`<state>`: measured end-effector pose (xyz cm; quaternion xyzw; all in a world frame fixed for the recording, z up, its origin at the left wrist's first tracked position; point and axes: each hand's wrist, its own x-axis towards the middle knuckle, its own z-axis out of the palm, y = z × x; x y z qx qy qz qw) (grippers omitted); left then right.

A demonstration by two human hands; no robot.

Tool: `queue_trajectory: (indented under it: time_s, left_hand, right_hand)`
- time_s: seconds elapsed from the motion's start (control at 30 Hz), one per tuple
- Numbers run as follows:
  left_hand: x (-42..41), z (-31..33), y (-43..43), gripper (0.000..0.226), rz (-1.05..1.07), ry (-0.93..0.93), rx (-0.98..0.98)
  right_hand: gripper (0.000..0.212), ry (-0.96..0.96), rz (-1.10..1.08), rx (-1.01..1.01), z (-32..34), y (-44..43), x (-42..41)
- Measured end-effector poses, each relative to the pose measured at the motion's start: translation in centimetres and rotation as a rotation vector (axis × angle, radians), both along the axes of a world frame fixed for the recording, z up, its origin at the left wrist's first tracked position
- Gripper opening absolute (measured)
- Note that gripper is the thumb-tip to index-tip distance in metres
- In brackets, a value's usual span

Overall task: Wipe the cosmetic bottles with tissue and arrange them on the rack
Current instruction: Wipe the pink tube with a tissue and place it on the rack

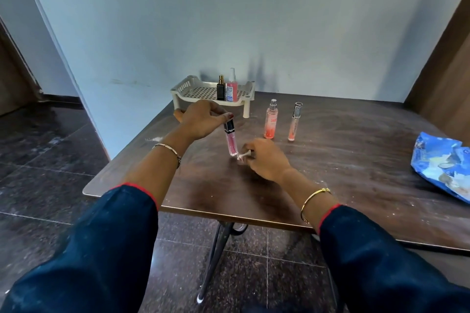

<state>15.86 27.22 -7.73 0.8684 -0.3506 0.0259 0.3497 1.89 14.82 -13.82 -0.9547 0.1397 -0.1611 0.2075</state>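
While gripping the lip gloss tube (231, 143) by its black cap in the left hand (201, 122), holds a twisted tissue (243, 155), pinched in the fingers (250, 149) of the right hand (267, 161), against its base, near the rack (198, 90).

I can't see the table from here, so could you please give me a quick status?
Left hand grips pink gloss tube by its cap. Right hand pinches tissue at its base. Rack holds two bottles; two more wait on table. Nothing blocking.

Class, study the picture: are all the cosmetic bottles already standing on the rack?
No: only the black bottle and pump bottle stand on the rack; the spray bottle and slim tube stand on the table.
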Motion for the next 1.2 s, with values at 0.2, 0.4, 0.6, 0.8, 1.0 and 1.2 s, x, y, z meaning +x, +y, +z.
queue_trajectory:
  time_s: [0.2, 0.4, 0.6, 0.8, 1.0, 1.2]
  left_hand:
    - [-3.8, 0.4, -1.8, 0.031, -0.068, -0.066, 0.010]
    - [-9.0, 0.9, -4.5, 0.022, -0.151, -0.069, 0.010]
    - [-12.7, 0.8, -6.5, 0.023, -0.231, -0.070, 0.036]
    - [-14.3, 0.5, -7.0, 0.020, -0.257, -0.072, 0.068]
    - [-15.0, 0.4, -7.1, 0.029, -0.263, -0.056, 0.060]
    - [-15.1, 0.2, -6.6, 0.043, -0.310, 0.059, 0.002]
  right_hand:
    - [0.025, -0.286, -0.205, 0.273, 1.1, -2.3, -3.6]
    - [0.028, -0.388, -0.315, 0.369, 1.8, -4.4, -7.4]
    - [0.018, -0.465, -0.308, 0.456, 2.3, -5.8, -10.8]
    - [0.018, -0.547, -0.328, 0.519, 3.1, -6.1, -12.4]
    - [0.014, -0.548, -0.233, 0.527, 4.2, -5.9, -12.4]
    - [0.020, -0.524, -0.239, 0.472, 5.1, -6.0, -12.6]
